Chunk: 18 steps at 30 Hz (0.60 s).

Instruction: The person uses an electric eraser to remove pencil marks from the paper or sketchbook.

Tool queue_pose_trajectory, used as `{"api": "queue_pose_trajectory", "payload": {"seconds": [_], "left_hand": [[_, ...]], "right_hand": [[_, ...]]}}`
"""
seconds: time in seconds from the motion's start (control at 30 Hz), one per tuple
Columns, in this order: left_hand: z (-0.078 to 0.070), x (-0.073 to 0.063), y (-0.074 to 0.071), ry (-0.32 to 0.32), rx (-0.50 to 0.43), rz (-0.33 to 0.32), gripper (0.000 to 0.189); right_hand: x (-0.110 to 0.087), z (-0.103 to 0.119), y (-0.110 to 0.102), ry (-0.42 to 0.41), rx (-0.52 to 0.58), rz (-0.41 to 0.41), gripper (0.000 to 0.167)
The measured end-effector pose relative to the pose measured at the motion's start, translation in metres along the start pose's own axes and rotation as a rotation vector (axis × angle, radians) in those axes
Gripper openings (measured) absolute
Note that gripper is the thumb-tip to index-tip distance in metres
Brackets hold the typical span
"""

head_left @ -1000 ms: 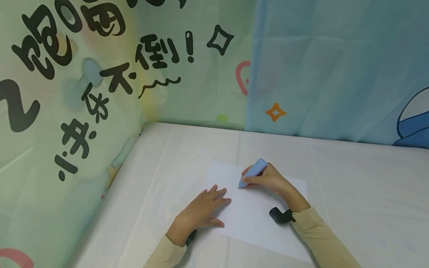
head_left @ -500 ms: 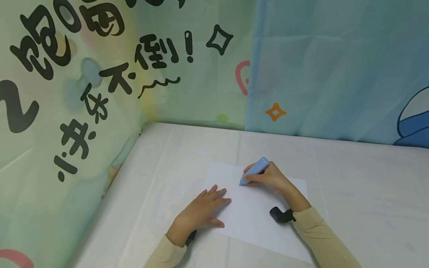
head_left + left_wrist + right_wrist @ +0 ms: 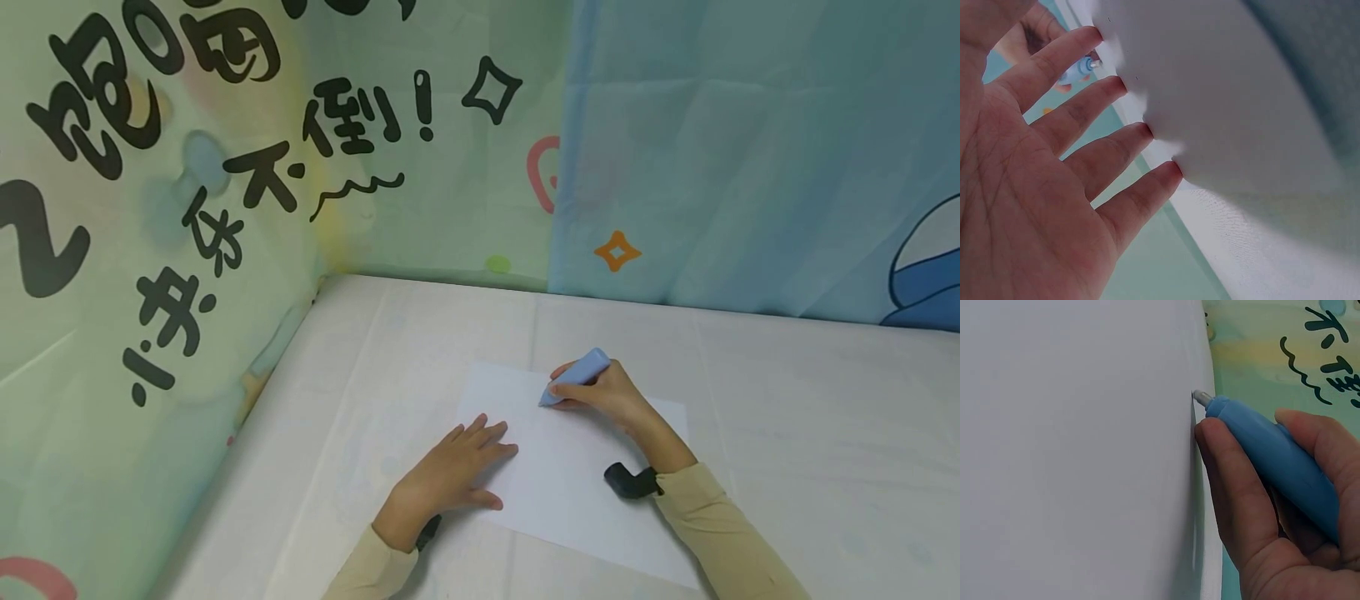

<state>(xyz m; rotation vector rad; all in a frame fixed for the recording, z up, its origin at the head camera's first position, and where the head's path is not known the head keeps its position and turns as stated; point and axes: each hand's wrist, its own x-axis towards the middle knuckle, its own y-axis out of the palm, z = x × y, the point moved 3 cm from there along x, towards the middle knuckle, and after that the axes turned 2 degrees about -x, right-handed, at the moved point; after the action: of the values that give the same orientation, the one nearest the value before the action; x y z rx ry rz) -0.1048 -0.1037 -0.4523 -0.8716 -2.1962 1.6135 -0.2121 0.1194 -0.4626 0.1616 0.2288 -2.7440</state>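
Note:
A thick light-blue pen [image 3: 581, 372] with a silver tip is held by my right hand [image 3: 611, 393], thumb and fingers round its barrel. In the right wrist view the pen [image 3: 1272, 456] slants with its tip at the surface of the paper [image 3: 1085, 450]. My left hand [image 3: 453, 475] rests on the left part of the white sheet of paper [image 3: 592, 492], fingers spread. Seen in the left wrist view, the fingertips [image 3: 1172, 169] touch the sheet. Tiny dark marks show on the paper [image 3: 1210, 94] there.
A white cloth [image 3: 825, 433] covers the table under the sheet. Printed green fabric [image 3: 435, 233] stands at the left and back, and blue fabric [image 3: 750, 183] continues it to the right. A dark wrist device [image 3: 630, 482] sits below the right hand.
My right hand has moved the pen slightly up and to the right over the paper. The left hand has stayed in place.

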Motion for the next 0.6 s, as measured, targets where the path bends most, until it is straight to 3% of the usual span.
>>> {"api": "queue_pose_trajectory", "payload": {"seconds": [0.33, 0.6], "left_hand": [[-0.0005, 0.0001, -0.0010, 0.001, 0.009, 0.006, 0.069], [-0.0008, 0.0000, -0.0018, 0.000, 0.009, 0.005, 0.069]], "right_hand": [[-0.0010, 0.0013, -0.0014, 0.032, 0.017, -0.063, 0.039], [-0.0003, 0.0011, -0.0015, 0.028, 0.018, -0.056, 0.039]]}}
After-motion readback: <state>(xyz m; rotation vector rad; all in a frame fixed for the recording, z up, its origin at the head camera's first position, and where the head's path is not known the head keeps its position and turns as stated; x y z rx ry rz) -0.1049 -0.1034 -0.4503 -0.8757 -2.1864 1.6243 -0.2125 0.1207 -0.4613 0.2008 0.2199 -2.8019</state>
